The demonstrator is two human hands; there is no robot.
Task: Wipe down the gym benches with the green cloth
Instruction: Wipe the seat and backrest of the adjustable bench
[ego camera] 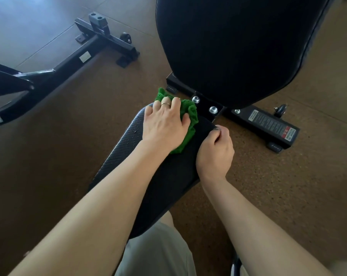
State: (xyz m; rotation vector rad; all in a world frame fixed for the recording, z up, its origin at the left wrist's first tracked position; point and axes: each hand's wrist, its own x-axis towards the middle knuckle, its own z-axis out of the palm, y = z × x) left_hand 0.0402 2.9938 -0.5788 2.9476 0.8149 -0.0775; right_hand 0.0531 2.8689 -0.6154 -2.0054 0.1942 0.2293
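A black padded bench seat [126, 148] runs from the bottom centre up toward the raised black backrest [234, 46]. My left hand [164, 122] presses the bunched green cloth [191, 114] flat onto the far end of the seat, fingers spread over it. My right hand [215, 154] curls around the seat's right edge near that end, thumb on top. The cloth pokes out beyond my fingers and under my palm.
The bench's black steel base [268, 124] with bolts, a warning label and a small wheel lies across the brown speckled floor. A second bench frame [100, 42] stretches across the upper left. My light trousers [158, 251] show at the bottom.
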